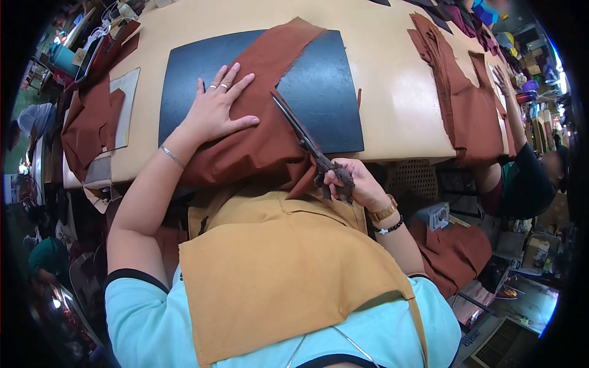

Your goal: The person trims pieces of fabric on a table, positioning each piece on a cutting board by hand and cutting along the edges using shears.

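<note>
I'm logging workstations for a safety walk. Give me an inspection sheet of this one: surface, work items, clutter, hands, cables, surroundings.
Surface: pale tabletop with a black mat on it.
Work items: reddish-brown cloth lies across the mat and over the near table edge; scissors with dark-wrapped handles reach over it.
Clutter: right-side cloth pieces and left-side cloth pieces; teal container beyond the latter.
Hands: left hand flat on the cloth, fingers spread; right hand grips the scissors' handles.
Cables: what looks like a white cord at far left; its run is unclear.
Surroundings: co-worker at right, one arm over the table.
</note>
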`<state>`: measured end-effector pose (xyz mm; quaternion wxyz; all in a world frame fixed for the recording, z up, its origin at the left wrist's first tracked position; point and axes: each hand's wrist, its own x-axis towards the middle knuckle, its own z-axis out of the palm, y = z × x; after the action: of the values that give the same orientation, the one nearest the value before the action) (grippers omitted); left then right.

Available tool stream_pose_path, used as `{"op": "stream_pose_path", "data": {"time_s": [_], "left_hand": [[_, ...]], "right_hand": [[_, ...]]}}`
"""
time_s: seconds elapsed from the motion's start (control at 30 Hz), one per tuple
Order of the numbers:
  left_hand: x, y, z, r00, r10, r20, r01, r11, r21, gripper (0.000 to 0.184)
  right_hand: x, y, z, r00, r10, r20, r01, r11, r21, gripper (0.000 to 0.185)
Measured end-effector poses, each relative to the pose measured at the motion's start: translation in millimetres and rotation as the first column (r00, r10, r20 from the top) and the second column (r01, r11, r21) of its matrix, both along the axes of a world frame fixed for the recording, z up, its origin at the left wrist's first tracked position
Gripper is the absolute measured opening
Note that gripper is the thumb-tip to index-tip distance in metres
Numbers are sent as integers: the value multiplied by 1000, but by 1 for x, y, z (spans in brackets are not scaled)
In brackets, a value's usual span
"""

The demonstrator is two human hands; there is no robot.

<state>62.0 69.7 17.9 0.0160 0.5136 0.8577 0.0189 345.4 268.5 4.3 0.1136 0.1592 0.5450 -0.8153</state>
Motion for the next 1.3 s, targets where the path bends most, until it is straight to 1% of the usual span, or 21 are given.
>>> {"op": "stream_pose_path", "data": {"time_s": [0.1, 0.2, 0.3, 0.4, 0.5, 0.6, 0.7, 0.8, 0.9, 1.0, 1.1, 1.2, 1.23, 1.3], "left_hand": [[6, -1, 1, 999, 37, -7, -37, 999, -5, 91], [13, 0, -1, 998, 54, -31, -54, 999, 2, 91], [22, 1, -1, 998, 50, -34, -50, 999, 7, 91], [28, 1, -2, 998, 61, -32, -60, 998, 17, 91], [31, 0, -4, 995, 99, -29, -99, 995, 16, 90], [41, 2, 0, 986, 165, -22, -165, 986, -6, 91], [49, 3, -4, 980, 194, -43, -193, 981, 17, 91], [61, 6, -1, 978, 201, -63, -203, 979, -15, 90], [58, 5, -6, 982, 135, -135, -127, 990, 62, 84], [44, 8, -2, 988, 90, -124, -82, 994, 70, 72], [20, 24, 28, 994, 80, 79, -74, 994, -75, 59], [-5, 37, 43, 995, -98, 20, 100, 989, -112, 55], [-18, 35, 32, 976, -218, -5, 219, 976, 18, 69], [-20, 32, 11, 977, -211, -32, 213, 975, 68, 80]], "right_hand": [[1, -2, 7, 1000, -1, 23, 0, 999, 54, 22], [0, -1, 6, 1000, -4, 30, 3, 1000, 6, 22], [-4, -2, 6, 999, -1, 36, 1, 1000, 4, 21], [-4, -5, 10, 999, -40, 23, 41, 999, -16, 20], [0, -6, 3, 998, -59, -4, 59, 998, 3, 19], [3, -4, -1, 999, -29, 17, 29, 999, 34, 19], [3, -5, 1, 999, -38, -12, 38, 999, 6, 20], [-1, -8, 1, 996, -83, 23, 82, 996, 25, 21], [2, -7, -4, 997, -82, 1, 82, 996, 23, 21], [4, -7, -3, 998, -65, 2, 65, 996, 59, 20], [4, -10, 1, 995, -96, 12, 96, 995, 41, 19], [4, -8, 1, 996, -81, 23, 80, 996, 48, 18], [4, -6, 0, 997, -71, 12, 71, 997, 30, 18], [5, -5, -2, 998, -55, -4, 55, 998, -10, 18]]}}
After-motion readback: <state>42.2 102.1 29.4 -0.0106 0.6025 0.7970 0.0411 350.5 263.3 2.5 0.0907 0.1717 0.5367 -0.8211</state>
